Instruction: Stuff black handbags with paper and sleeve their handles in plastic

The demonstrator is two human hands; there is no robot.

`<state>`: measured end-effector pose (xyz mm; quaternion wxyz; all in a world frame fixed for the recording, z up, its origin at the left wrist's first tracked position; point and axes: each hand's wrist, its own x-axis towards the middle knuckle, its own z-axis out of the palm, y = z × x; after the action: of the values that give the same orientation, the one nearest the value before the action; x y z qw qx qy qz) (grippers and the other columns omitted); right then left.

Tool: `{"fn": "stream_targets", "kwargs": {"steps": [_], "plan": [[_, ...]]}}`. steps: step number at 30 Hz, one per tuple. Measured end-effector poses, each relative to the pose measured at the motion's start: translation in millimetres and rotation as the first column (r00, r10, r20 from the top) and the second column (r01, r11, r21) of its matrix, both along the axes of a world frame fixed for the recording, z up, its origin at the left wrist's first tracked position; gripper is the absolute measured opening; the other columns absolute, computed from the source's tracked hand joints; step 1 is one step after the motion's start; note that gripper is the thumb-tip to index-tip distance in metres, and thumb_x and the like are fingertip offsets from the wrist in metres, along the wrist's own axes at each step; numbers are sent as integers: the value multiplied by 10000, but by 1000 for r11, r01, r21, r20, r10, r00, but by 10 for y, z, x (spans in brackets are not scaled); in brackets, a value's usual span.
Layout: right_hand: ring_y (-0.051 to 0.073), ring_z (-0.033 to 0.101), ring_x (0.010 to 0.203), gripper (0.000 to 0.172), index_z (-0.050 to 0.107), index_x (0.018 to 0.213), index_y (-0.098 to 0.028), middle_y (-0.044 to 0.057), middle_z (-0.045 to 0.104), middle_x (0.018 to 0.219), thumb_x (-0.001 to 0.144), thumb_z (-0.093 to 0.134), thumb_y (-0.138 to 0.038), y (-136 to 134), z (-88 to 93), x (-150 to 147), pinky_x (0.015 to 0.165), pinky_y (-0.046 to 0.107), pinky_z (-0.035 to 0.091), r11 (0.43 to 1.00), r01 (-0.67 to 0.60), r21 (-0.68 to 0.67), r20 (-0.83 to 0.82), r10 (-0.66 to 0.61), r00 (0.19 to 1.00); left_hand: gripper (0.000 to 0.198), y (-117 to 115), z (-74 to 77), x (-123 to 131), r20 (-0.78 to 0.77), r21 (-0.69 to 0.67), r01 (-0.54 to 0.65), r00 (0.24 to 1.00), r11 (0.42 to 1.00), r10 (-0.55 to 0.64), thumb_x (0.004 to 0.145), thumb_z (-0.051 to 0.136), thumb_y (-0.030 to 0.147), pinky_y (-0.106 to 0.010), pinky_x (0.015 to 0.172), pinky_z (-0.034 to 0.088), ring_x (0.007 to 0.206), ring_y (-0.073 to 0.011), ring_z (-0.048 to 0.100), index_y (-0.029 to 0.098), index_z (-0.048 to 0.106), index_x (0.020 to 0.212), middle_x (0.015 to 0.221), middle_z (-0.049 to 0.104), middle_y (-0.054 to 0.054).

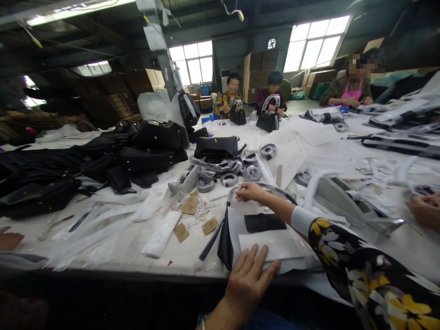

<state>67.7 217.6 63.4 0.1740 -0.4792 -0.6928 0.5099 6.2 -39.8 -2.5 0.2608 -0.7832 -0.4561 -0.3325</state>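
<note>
A black handbag (225, 238) lies at the table's front edge, its face covered by white wrapping. On it are a black rectangular piece (264, 222) and a white sheet (271, 245). My left hand (249, 275) rests with fingers spread on the lower part of the bag and the sheet. Above the bag, my right hand (249, 192) reaches in from the right with its fingers pinched at the wrapped handle (232, 197). Brown tags (181, 232) with white strings lie left of the bag, beside a folded white packet (161, 233).
Black bags (147, 158) are piled at the left. Coiled wrapped straps (205, 183) lie behind the tags. A grey tape dispenser (347, 201) stands at the right. Other people's hands (426, 208) show at the right and left edges, and several people sit across the table.
</note>
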Motion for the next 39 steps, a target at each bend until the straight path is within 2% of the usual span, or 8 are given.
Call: {"fn": "stream_targets", "kwargs": {"steps": [8,13,16,20,23,26,34,39], "plan": [[123,715,693,120,689,834,-120,87,768,804,853,729,-232,-107,497,-63,574,161,535,997,29,77,-254,-9,967,386,-4,-14,-7,-26,-52,-4,1000,999,2,1003,511,202,-387,1004,529,1294,-241,552,321,567,1366,1423,566,-40],[159,726,775,201,759,870,-146,56,775,828,820,745,-340,-521,703,181,755,245,573,979,-66,192,-302,123,945,390,-15,-10,-22,-44,-107,-7,999,994,3,995,531,214,-399,1021,517,1303,-241,543,317,559,1370,1453,537,-40],[187,730,868,181,788,920,-196,39,781,911,855,705,-343,-899,631,432,868,297,565,909,-116,400,-254,232,939,431,-17,-6,-37,-74,-151,-5,997,989,-6,985,544,198,-403,1039,498,1318,-243,526,317,526,1400,1458,533,-46],[199,719,986,209,779,1038,-240,53,761,1066,907,617,-214,-1314,367,707,906,311,572,787,-214,578,-180,379,908,375,4,68,-46,-10,-120,35,999,992,-37,1003,479,173,-390,1019,506,1252,-235,580,265,564,1356,1350,622,-61],[187,697,1033,258,764,1083,-249,85,710,1172,914,589,-163,-1494,159,817,908,299,574,702,-279,655,-136,473,871,253,22,153,-42,54,-156,38,998,987,-29,1009,434,152,-352,932,547,983,-208,689,150,654,1135,1029,723,-83],[177,691,999,262,751,1113,-251,97,694,1105,915,605,-162,-1572,9,873,867,282,584,654,-261,710,-132,488,863,252,13,195,-42,89,-205,22,996,979,-3,1011,414,144,-317,854,564,797,-181,687,148,654,936,784,680,-56],[180,704,1004,306,719,1172,-234,95,720,1049,937,561,-120,-1623,-94,962,870,286,593,648,-276,710,-180,546,818,173,-95,149,-45,136,-127,11,991,992,6,981,521,126,-372,1065,478,1015,-187,678,142,672,1063,1037,736,-56],[198,716,984,258,740,1125,-228,93,736,995,947,573,-145,-1638,-67,979,871,319,602,706,-198,679,-285,503,816,243,-82,173,-94,117,-132,39,993,991,-24,991,514,132,-341,1022,514,1021,-177,680,160,645,1194,1096,737,-49]]}}
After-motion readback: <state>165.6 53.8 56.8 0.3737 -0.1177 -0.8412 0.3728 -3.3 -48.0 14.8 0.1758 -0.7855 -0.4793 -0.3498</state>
